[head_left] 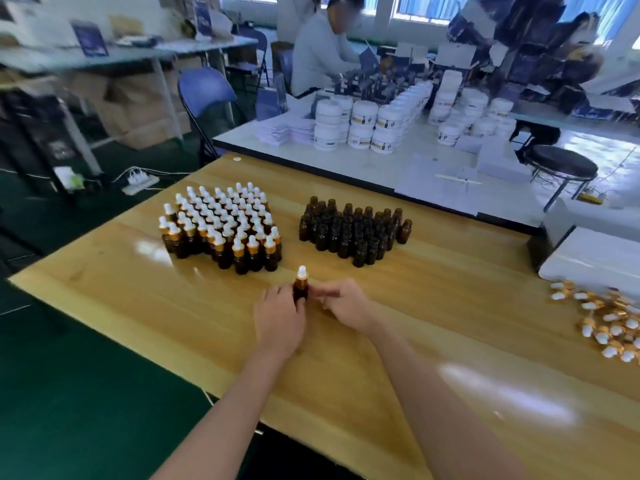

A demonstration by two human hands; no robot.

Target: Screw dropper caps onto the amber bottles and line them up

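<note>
Wood first: the long wooden table (381,358) fills the view, and one capped bottle (300,289) stands upright on it, the marker for everything else. Beyond that bottle, across the table's far edge, sits a white table (346,161) loaded with stacked white tubs (363,126), and a person in a pale top (322,53) is seated behind them. Well off to the bottle's right, a white box (588,261) rests at the table's end.

Now the stock. Just beyond the bottle and to its left stands a tight block of finished bottles (221,226), amber with gold collars and white bulbs, packed in rows. Beyond the bottle and to its right is a cluster of open amber bottles (353,230), no caps on them. Far to the right of the bottle lies a loose heap of dropper caps (609,323), gold and white, near the white box.

And the hands. The left hand (280,320) comes in on the bottle's left, fingers wrapped round its dark body. The right hand (346,303) sits just right of the bottle, fingers loosely curled and tips up against its side; through the blur it is hard to tell whether they pinch it or only touch. The bottle's white bulb and gold collar (302,274) stand clear above both hands.
</note>
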